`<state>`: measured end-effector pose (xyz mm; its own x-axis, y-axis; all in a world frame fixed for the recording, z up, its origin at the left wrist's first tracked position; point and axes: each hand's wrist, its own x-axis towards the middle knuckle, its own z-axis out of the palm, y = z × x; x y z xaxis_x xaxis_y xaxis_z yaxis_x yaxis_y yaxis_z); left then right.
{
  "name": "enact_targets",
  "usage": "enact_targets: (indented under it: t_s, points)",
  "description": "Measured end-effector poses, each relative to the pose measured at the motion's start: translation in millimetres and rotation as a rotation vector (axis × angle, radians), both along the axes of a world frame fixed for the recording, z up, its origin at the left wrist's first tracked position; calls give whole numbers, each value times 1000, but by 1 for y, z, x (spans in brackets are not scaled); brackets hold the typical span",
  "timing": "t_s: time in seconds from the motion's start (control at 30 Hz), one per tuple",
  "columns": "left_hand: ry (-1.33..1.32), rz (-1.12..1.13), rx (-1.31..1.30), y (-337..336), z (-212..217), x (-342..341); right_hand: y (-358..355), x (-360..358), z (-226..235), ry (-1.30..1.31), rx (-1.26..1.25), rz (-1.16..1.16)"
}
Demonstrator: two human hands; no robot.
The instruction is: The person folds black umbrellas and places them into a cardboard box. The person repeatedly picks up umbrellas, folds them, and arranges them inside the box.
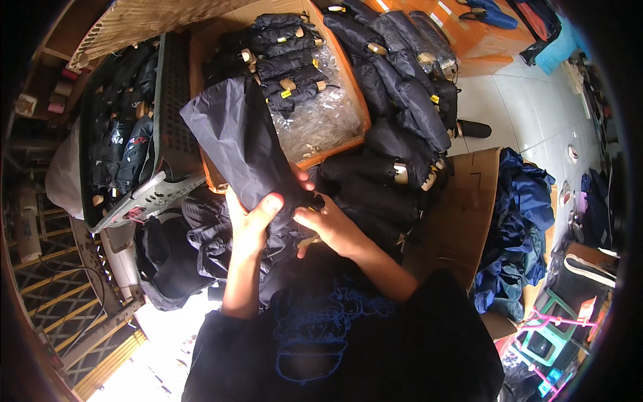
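- The left hand (249, 224) is wrapped around the lower part of a dark fabric sleeve (238, 137), thumb pressed across its front and fingers behind it.
- The sleeve stands tilted, its wide open mouth pointing up and to the far left, its narrow end down between the two hands, in the middle of the scene just in front of the person's chest.
- The right hand (331, 228) grips the sleeve's narrow lower end from the right, fingers curled around it; something pale shows under the palm, possibly an umbrella handle, but it is too hidden to tell.
- Both hands touch each other's side of the sleeve, close together.
- Behind the sleeve, farther away, sits an orange cardboard box (348, 74) with clear plastic lining and a row of folded black umbrellas (284, 57) in it.
- To the right of the box a pile of sleeved dark umbrellas (402, 87) with tan handles slopes down toward the hands.
- On the left, a grey plastic basket (157, 187) holds more dark folded umbrellas.
- Near left, below the basket, loose black fabric (194, 248) lies in a heap.
- To the right, a flat sheet of brown cardboard (469, 208) lies beside a heap of blue cloth (519, 221).
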<state>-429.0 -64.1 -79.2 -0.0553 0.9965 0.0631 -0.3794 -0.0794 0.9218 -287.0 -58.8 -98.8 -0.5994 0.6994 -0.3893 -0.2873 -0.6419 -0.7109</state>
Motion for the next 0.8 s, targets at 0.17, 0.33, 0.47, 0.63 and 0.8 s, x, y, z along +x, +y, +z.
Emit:
enact_targets:
  t_s: [0.17, 0.33, 0.47, 0.63, 0.8]
  points:
    - [23, -43, 25, 0, 8, 5, -1, 3, -12, -69, 164, 44]
    - [-242, -68, -101, 9, 8, 7, -2, -15, -33, -42, 414, -265]
    - [411, 491, 174, 17, 3, 11, 2, -2, -22, -76, 83, -145]
    - [1155, 447, 561, 3, 2, -11, 15, 7, -14, -127, 75, -171]
    - [1289, 428, 690, 6, 8, -7, 18, 1, -9, -204, 87, -243]
